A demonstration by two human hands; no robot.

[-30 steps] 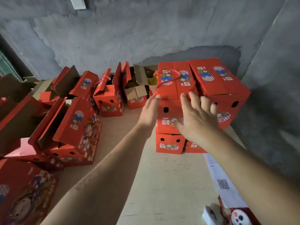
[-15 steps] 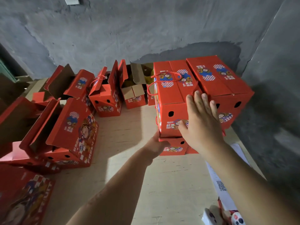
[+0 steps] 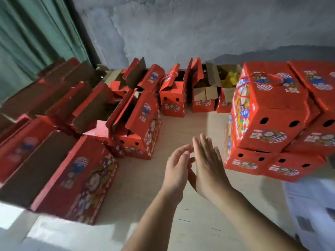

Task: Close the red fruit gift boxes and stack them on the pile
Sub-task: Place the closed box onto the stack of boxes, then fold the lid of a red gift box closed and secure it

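Note:
At the right stands the pile (image 3: 282, 160) of closed red fruit gift boxes, two layers high. Its top near box (image 3: 268, 109) carries a red cord handle and sits a little askew on the layer below. Both my hands hover empty over the floor, left of the pile and apart from it. My left hand (image 3: 176, 169) has relaxed fingers; my right hand (image 3: 206, 163) is flat with straight fingers, its edge against the left one. Several open red boxes lie to the left, the nearest upright one (image 3: 143, 127) with flaps raised.
More open boxes (image 3: 174, 95) line the grey back wall (image 3: 181, 29), one showing yellow fruit (image 3: 230, 79). Flattened or open boxes (image 3: 76, 180) fill the left side. A green curtain (image 3: 32, 37) hangs at the far left. White printed paper (image 3: 311, 205) lies at the lower right.
Both hands have let go of the top box on the pile and drawn back to the left. My view has swung left, bringing the green curtain and more open boxes into sight.

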